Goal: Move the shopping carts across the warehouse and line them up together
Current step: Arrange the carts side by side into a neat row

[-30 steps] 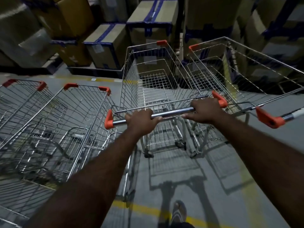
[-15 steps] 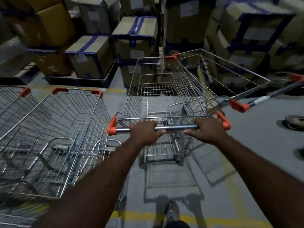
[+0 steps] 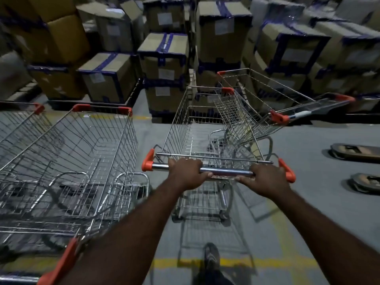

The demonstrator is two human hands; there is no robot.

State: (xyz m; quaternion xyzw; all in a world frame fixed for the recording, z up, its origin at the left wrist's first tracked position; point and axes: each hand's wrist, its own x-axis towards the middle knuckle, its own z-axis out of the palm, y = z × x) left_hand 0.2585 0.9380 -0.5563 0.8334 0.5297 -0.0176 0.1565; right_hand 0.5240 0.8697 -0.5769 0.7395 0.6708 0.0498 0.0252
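A wire shopping cart with orange corner caps stands straight ahead of me. My left hand and my right hand both grip its chrome handle bar. Left of it stands a second empty cart, roughly parallel, with a gap of floor between. A third cart shows at the far left edge. On the right a fourth cart sits turned at an angle, its basket touching or overlapping the front right corner of my cart.
Stacked cardboard boxes with blue tape on pallets fill the back, close ahead of the carts. A yellow floor line runs under my foot. Two flat dark objects lie on the grey floor at right.
The cart I hold has rolled forward and rightward, away from the left cart. The angled cart on the right has swung further right, its handle now pointing away.
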